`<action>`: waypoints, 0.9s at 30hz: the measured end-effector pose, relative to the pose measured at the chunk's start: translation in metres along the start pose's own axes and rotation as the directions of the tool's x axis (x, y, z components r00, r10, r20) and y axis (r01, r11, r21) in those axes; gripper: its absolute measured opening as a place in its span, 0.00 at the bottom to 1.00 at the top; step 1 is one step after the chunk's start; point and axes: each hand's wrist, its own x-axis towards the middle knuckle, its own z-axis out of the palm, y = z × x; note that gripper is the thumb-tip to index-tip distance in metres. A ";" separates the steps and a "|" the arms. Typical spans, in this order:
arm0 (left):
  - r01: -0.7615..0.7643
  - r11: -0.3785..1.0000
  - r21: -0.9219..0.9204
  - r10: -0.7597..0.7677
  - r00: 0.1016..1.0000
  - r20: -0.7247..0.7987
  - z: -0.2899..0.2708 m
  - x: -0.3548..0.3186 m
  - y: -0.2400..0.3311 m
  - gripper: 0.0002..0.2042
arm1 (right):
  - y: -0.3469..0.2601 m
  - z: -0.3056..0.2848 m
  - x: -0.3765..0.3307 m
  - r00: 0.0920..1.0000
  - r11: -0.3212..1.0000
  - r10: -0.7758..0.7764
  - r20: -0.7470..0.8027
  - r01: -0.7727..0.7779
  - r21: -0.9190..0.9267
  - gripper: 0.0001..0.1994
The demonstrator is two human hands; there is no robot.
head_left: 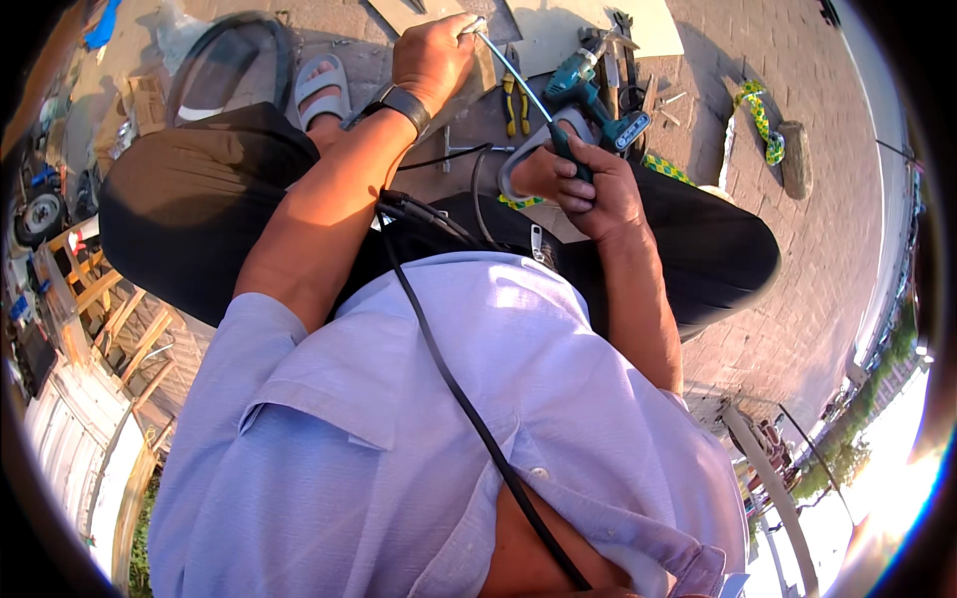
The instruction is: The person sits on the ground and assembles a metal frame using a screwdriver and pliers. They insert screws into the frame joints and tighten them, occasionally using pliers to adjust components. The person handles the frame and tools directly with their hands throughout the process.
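Head view, looking straight down our own chest: we sit low on brick paving, knees spread in dark trousers, wearing a pale lilac shirt with a black cable (pixel 469 409) running up its front.

Our right hand (pixel 588 189) is wrapped in a closed fist around the dark green handle of a long screwdriver (pixel 528 90), fingers pressed together around the grip. The screwdriver's thin, bright metal shaft slants up and to the left from that fist, catching the sunlight along its length.

Our left hand (pixel 434 58), with a black wristwatch (pixel 404 105) on the wrist, is reached forward with its fingers curled tightly closed at the far tip of the shaft. What it pinches there is too small to tell.

A grey curved metal piece (pixel 518 159) sits just beside our right fist, between the knees.

On the ground past the hands lie a teal cordless drill (pixel 588 90), yellow-handled pliers (pixel 515 105) and pale flat boards (pixel 588 25). Our left foot in a grey sandal (pixel 321 88) rests near a dark round rim (pixel 234 60). A yellow-green braided strap (pixel 758 118) lies on the paving to the right.
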 end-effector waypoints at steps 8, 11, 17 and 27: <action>-0.057 0.998 -0.022 0.056 0.997 -0.051 0.001 -0.003 -0.001 0.13 | 0.019 0.016 0.000 0.423 -0.384 -0.793 0.439 0.212 -0.899 0.13; -0.031 0.999 0.025 0.032 0.999 -0.031 0.001 -0.006 0.003 0.13 | 0.013 0.000 0.012 0.844 0.510 -0.536 0.012 0.336 -0.792 0.14; -0.051 0.999 0.001 0.051 0.997 -0.053 0.001 -0.002 -0.002 0.13 | -0.003 0.011 0.001 0.981 0.918 -0.195 0.020 0.189 -0.348 0.17; 0.041 0.998 -0.048 -0.040 0.999 0.007 -0.003 -0.003 0.005 0.14 | 0.016 0.016 0.003 0.443 -0.300 -0.828 0.344 0.167 -0.939 0.12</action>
